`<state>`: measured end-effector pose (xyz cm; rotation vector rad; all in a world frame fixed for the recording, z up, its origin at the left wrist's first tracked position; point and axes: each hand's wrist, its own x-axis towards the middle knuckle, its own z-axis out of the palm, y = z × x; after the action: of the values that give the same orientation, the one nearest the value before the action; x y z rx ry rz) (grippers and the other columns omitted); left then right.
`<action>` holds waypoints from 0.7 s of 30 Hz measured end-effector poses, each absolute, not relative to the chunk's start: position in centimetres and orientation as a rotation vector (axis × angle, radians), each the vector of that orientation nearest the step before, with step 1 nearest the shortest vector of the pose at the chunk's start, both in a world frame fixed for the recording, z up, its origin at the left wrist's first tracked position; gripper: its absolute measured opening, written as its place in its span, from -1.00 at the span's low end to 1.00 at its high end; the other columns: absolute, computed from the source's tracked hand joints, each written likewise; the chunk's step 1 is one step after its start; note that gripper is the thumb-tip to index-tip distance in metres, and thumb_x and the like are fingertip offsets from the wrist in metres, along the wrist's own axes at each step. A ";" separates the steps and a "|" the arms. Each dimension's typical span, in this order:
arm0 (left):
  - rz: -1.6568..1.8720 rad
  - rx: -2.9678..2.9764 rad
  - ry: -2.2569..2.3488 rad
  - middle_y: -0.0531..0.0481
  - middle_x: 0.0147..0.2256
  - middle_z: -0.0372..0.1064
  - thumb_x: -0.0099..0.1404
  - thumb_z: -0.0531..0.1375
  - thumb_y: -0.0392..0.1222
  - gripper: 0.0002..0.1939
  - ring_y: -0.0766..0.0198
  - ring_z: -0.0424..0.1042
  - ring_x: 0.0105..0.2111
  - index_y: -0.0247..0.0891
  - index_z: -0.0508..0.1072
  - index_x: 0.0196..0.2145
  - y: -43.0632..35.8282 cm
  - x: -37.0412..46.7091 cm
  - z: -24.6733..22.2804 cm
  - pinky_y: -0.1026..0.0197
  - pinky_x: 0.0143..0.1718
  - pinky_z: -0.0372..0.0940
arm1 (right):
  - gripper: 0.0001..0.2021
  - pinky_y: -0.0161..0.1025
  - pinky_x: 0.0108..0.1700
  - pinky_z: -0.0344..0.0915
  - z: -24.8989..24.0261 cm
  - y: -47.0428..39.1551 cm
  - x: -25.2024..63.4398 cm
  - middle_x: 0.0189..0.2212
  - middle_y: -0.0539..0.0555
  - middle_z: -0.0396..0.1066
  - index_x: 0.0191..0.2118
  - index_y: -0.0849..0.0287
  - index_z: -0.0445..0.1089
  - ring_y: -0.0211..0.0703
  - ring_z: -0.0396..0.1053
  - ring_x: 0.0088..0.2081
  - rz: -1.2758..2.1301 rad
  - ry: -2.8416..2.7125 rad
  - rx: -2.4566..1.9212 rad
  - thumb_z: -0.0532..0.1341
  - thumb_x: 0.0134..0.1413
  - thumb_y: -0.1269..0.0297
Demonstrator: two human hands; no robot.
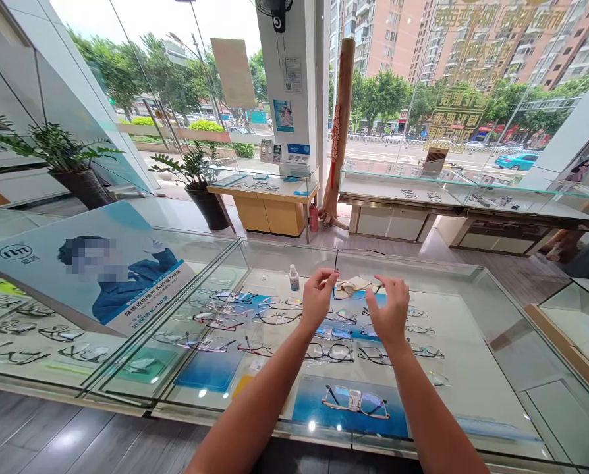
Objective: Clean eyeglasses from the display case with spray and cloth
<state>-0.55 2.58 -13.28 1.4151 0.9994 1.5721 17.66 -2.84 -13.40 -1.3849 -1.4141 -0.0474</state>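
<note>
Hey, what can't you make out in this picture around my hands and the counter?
All in the head view:
1. Glasses in the left hand: partly hidden by the fingers, remainder thin and small.
2. Right hand: too little detail to tell whether it grips them.
3. Bottle: label print too small.
4. Both arms: cut off by the bottom edge.

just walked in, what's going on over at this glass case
A person has both bare hands over a glass display case. The left hand pinches what looks like a thin dark glasses frame; the right hand is close to it, though whether it grips it is too small to tell. More glasses show in rows below the hands, and a small white bottle stands upright beside the left hand.
</note>
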 end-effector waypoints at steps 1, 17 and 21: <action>1.555 1.441 0.988 -0.12 -0.15 0.59 0.40 0.33 0.18 -0.65 0.12 0.57 -0.08 -0.19 0.58 -0.19 2.3 -0.2 -13.3 0.09 -0.04 0.49 | -0.66 0.17 0.17 0.30 -13.4 -3.0 17.4 -0.04 0.20 0.48 0.13 0.06 0.54 0.17 0.39 0.01 -0.014 -1.475 -1.334 0.26 0.33 0.10; 1.296 1.388 0.753 -0.22 0.00 0.60 0.21 0.48 0.10 -0.71 -0.06 0.55 0.12 -0.19 0.72 -0.32 2.0 0.7 -13.9 -0.12 0.25 0.39 | -0.77 0.00 0.07 0.47 -14.3 -2.5 16.3 -0.08 0.15 0.65 -0.04 0.06 0.59 0.06 0.56 -0.03 0.485 -1.519 -1.102 0.30 0.38 0.07; 1.237 1.305 0.677 -0.25 0.09 0.58 0.21 0.49 0.13 -0.67 -0.10 0.53 0.19 -0.20 0.73 -0.29 1.8 0.8 -13.8 -0.15 0.27 0.39 | -0.73 0.02 0.11 0.50 -14.3 -2.6 16.2 -0.02 0.15 0.65 0.00 0.07 0.59 0.07 0.58 0.01 0.603 -1.453 -1.053 0.31 0.35 0.04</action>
<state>0.80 1.82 -13.84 1.3046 0.6774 1.2374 16.17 -2.60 -14.28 -1.0529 -1.4534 0.6031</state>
